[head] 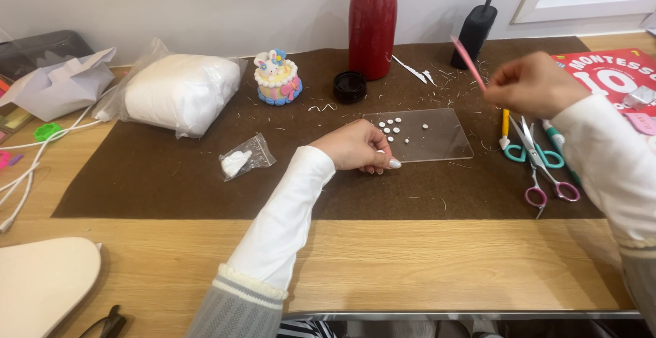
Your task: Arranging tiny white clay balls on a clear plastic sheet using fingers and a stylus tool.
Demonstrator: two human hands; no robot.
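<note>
Sitting at a wooden table, a person works over a brown mat. Far left lies a bag of white clay. At centre is a clear sheet dotted with white pellets. The left hand rests curled at the sheet's near-left corner. The right hand, raised on the right, pinches a pink stick.

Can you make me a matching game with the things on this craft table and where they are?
Things:
1. red bottle
2. white dots
3. scissors
4. pink stick

Places:
A. on the clear sheet
B. held in the right hand
C. standing at the back, by the wall
D. lying on the brown mat, under the right arm

Pairs: 1-C, 2-A, 3-D, 4-B
</note>
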